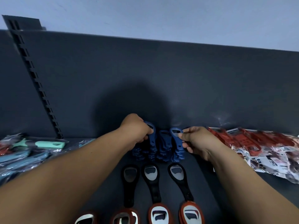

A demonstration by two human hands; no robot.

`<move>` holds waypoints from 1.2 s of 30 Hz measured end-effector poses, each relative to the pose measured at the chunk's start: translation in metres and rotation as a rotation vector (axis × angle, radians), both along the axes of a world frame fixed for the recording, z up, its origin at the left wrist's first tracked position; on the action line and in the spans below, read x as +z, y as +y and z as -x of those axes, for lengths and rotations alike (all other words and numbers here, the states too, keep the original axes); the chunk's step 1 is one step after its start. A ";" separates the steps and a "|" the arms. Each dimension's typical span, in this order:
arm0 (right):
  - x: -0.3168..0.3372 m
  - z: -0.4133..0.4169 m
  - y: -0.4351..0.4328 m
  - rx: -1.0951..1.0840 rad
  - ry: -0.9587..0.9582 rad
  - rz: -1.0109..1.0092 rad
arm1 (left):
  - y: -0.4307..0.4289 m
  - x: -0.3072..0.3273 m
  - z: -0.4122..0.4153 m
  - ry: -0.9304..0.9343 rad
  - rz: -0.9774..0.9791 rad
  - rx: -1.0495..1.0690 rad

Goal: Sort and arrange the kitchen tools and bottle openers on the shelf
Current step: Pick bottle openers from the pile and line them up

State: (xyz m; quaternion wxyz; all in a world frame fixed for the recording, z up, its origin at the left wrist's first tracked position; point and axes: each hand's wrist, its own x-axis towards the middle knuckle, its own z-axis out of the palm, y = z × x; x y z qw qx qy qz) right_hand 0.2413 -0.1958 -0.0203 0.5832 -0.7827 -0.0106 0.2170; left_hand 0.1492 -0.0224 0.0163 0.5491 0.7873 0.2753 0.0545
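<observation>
Lining up blue bottle openers [162, 149]. One pinched in left hand [137, 129], another in right hand [196, 141]. Next, probably: seating both in line.

Bare shelf [210, 183] beside black openers [151, 183], teal packets [24, 157] left, red packets [267, 151] right, back panel [161, 75] behind

L hand [137, 128]: fingers curled on head of upright blue opener [152, 138], left end of blue stack [163, 149].
R hand [195, 141]: thumb + fingers pinch 2nd blue opener [175, 135], right end of stack.
Stack pos: btwn both hands, near back panel [161, 70].
Black openers [152, 181]: 3 in a row, flat on shelf [210, 180], just in front of stack.
Red-rimmed openers [159, 215]: row at btm edge.
Sides: bagged teal tools [50, 144] far left; bagged red tools [258, 146] far right.
</observation>
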 end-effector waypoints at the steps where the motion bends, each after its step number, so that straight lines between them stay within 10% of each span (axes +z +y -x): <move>1: 0.000 0.000 0.000 -0.004 -0.009 0.008 | -0.001 -0.001 -0.001 0.013 -0.020 -0.004; 16: -0.003 0.007 0.007 0.023 -0.108 0.094 | 0.000 -0.009 0.009 0.062 -0.668 -0.163; 21: -0.004 0.009 0.007 0.009 -0.128 0.095 | -0.013 -0.015 0.008 -0.066 -0.966 -0.533; 36: -0.009 0.011 0.013 -0.010 -0.306 0.163 | -0.015 -0.033 0.014 -0.127 -1.005 -0.588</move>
